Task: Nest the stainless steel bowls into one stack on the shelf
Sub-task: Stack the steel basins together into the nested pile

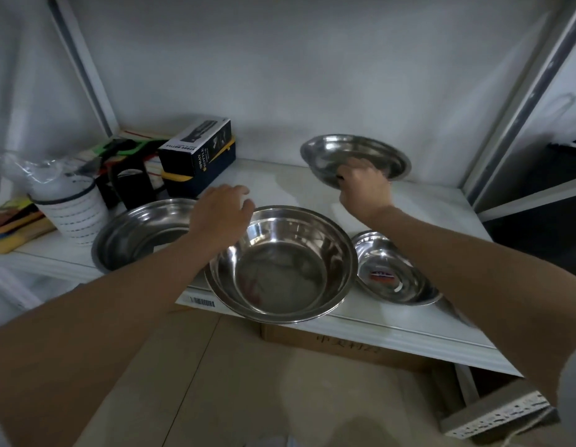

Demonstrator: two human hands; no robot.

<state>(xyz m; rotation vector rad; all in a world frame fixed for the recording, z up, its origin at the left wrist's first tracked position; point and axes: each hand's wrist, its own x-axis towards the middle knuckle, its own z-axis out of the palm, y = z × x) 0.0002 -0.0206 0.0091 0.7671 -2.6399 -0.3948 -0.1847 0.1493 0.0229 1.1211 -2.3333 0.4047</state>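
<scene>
Several stainless steel bowls are on the white shelf (273, 182). The deep bowl (282, 266) sits at the front edge, partly overhanging it. Left of it stands a wide bowl (135, 233), partly hidden by my left forearm. A shallow bowl with a sticker (390, 269) lies at the front right. At the back, a shallow bowl (354, 153) is tilted up off the shelf, and my right hand (364, 185) grips its near rim. My left hand (222, 214) hovers over the deep bowl's left rim with fingers loosely apart, holding nothing.
A black spray-bottle box (196, 153) and a black mug (131, 185) stand at the back left. A white ribbed cup with plastic wrap (70, 208) and coloured items crowd the left end. A cardboard box (328, 343) sits below the shelf. Metal uprights frame both sides.
</scene>
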